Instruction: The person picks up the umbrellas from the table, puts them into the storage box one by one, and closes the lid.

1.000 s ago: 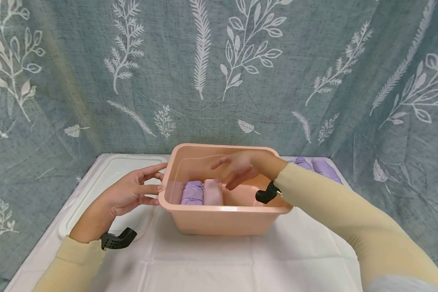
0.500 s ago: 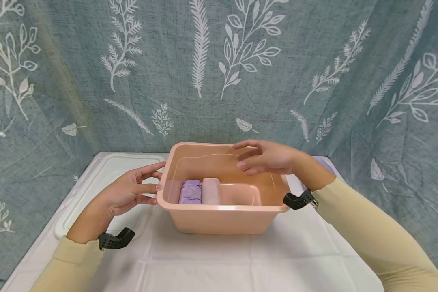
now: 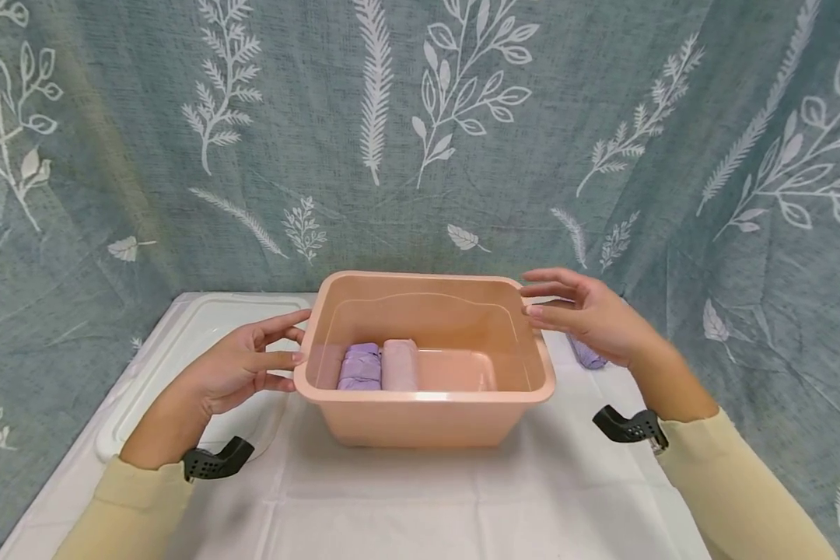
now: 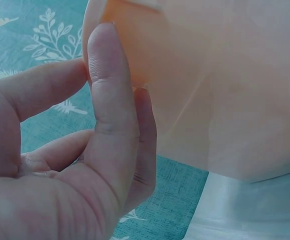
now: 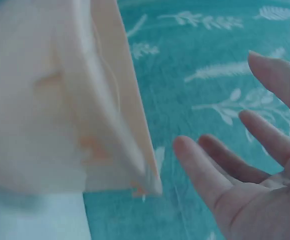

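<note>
A peach plastic bin [image 3: 420,420] stands on the table, open at the top. Inside, at its left end, a purple rolled bundle [image 3: 360,367] lies beside a pink rolled bundle [image 3: 400,365]. My left hand [image 3: 231,369] touches the bin's left rim with fairly straight fingertips; the left wrist view has its fingers [image 4: 112,100] against the rim. At the right rim hovers my right hand [image 3: 595,319], fingers loosely spread and holding nothing. In the right wrist view a gap separates its fingers [image 5: 200,170] from the bin [image 5: 45,115].
A white translucent lid [image 3: 203,334] lies on the left, partly under my left forearm. Another purple bundle [image 3: 588,354] sits behind my right hand, mostly hidden. White cloth [image 3: 392,498] covers the table, and a patterned curtain [image 3: 301,155] hangs behind it.
My right hand has come up out of the bin, away from the pink bundle, and moved right to the bin's right rim. The left hand stays at the left rim.
</note>
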